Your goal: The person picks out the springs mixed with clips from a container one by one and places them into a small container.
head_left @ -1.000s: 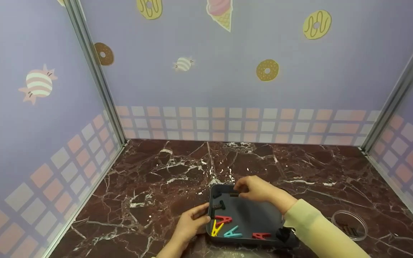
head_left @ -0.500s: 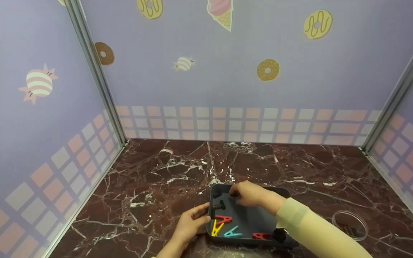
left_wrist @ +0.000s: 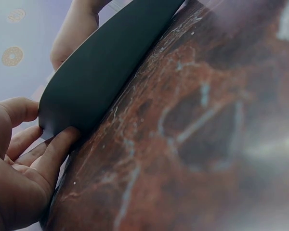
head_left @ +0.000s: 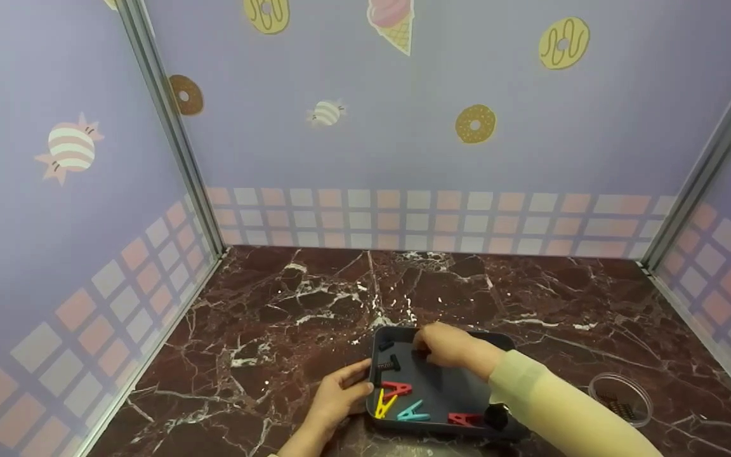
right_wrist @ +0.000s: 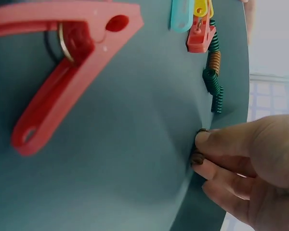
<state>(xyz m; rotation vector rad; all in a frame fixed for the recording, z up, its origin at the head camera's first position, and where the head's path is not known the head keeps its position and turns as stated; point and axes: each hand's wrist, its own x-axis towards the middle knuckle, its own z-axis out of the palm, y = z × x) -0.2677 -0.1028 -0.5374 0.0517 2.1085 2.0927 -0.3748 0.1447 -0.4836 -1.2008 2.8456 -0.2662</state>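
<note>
A dark tray (head_left: 445, 387) stands on the marbled table. My right hand (head_left: 448, 346) reaches into its far part, thumb and fingertips pinching a small brown spring (right_wrist: 197, 158), mostly hidden by the fingers, close to the tray floor. Left of it, dark springs (head_left: 385, 346) and a copper spring (right_wrist: 215, 63) lie along the tray's left side. My left hand (head_left: 334, 397) touches the outside of the left wall, its fingers fairly straight against it. Along the near side are a yellow clothespin (head_left: 383, 405), a blue clothespin (head_left: 413, 411) and red clothespins (head_left: 465, 419).
A round clear dish (head_left: 620, 400) with several brown springs stands right of the tray, beyond the right forearm. Patterned walls (head_left: 403, 219) bound the table at the back and both sides. A black object (head_left: 496, 417) sits under the right wrist, over the tray's near right corner.
My right hand has moved slightly left and lowered into the tray, closing its fingertips on the brown spring that showed there earlier. My left hand has stayed at the wall.
</note>
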